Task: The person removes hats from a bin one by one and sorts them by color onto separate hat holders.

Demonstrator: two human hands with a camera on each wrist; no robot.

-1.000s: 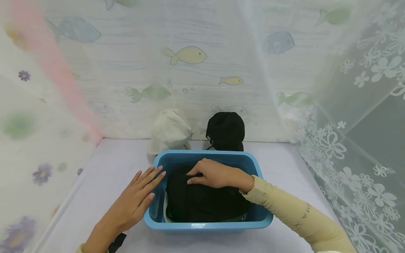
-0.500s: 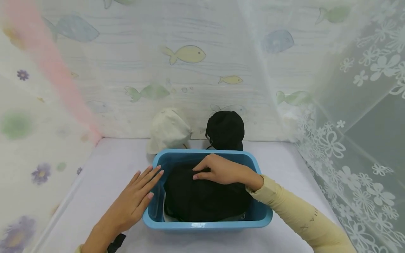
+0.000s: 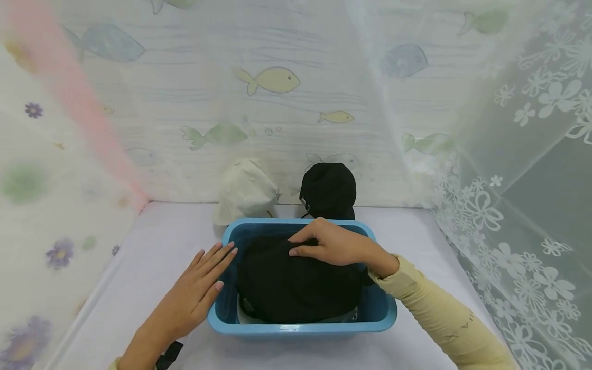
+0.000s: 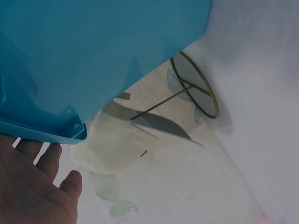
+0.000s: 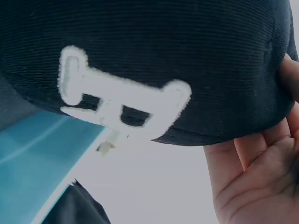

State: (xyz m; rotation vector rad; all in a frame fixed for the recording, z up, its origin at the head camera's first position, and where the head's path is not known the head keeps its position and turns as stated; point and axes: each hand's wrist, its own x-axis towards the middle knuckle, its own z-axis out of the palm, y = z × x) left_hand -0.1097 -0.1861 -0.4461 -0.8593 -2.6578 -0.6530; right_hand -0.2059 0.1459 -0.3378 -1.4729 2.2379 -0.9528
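My right hand [image 3: 339, 244] pinches the top of a black cap [image 3: 296, 288] inside the blue plastic tub [image 3: 296, 328]. In the right wrist view the black cap [image 5: 154, 51] fills the upper part, with a thick white embroidered emblem [image 5: 126, 95] on its front; the right hand [image 5: 257, 182] has its thumb and fingers on the cap's crown. A pale edge shows beneath the cap in the tub. At the tub's left rim lies my left hand [image 3: 194, 288], fingers spread and straight. The left wrist view shows that left hand's [image 4: 37, 182] fingertips touching under the rim.
Behind the tub a cream cap [image 3: 247, 190] and another black cap [image 3: 329, 191] stand by the back curtain. The cream cap [image 4: 112, 144] sits on a thin metal stand [image 4: 161, 103] with a round base. White cloth [image 3: 152, 246] covers the table; patterned curtains enclose it.
My right hand has moved right and slightly away from me, still pinching the black cap, whose crown has shifted upward with it. The left hand has stayed at the rim.
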